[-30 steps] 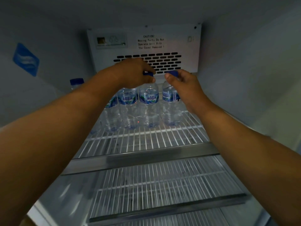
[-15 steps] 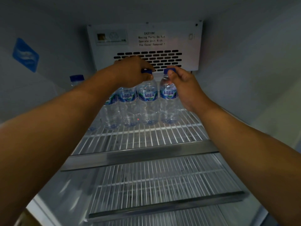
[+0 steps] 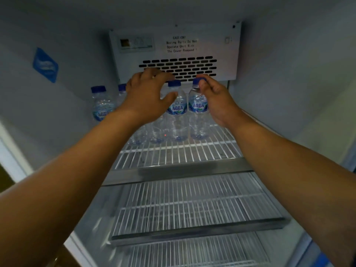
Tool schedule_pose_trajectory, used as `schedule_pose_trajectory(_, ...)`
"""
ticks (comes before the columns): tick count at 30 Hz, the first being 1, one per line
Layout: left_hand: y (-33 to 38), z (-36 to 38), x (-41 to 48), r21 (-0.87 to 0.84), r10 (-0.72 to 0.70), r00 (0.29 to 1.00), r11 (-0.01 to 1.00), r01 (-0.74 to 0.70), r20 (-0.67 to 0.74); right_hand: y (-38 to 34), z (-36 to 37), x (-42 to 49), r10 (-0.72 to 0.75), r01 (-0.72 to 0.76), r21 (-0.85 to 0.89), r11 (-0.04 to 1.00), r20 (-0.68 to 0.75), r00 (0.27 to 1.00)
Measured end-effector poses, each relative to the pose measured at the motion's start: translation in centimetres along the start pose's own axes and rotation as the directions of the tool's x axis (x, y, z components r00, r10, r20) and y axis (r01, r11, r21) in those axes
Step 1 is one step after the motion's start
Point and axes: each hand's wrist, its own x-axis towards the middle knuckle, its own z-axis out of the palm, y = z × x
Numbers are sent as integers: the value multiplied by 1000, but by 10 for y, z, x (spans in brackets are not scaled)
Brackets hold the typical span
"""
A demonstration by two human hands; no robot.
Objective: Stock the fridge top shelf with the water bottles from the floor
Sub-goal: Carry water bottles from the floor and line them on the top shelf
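Note:
Several small clear Aqua water bottles with blue caps stand in a row at the back of the fridge's top wire shelf (image 3: pixel 179 154). The leftmost bottle (image 3: pixel 102 107) stands by the left wall. My left hand (image 3: pixel 148 95) hovers over the middle of the row with its fingers spread, holding nothing and hiding some bottles. A labelled bottle (image 3: pixel 177 110) shows just right of it. My right hand (image 3: pixel 216 100) sits beside the rightmost bottle (image 3: pixel 198 109), fingers loosely curled, thumb against its neck under the cap.
A white fan cover (image 3: pixel 175 53) with vent slots and a caution text hangs just above the bottle caps. The front half of the top shelf is bare wire. Two lower wire shelves (image 3: pixel 192 211) lie below. A blue sticker (image 3: pixel 45 64) is on the left wall.
My left hand has let go of the bottle cap it held and spread its fingers. My right hand has loosened its grip on the rightmost bottle. The bottles now stand on the shelf.

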Motion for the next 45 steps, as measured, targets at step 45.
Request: schedule_pose_trajectory(45, -53, 35, -1010, 210, -788, 84, 263, 942, 610, 159, 397, -889, 742, -163, -724, 670, 653, 151)
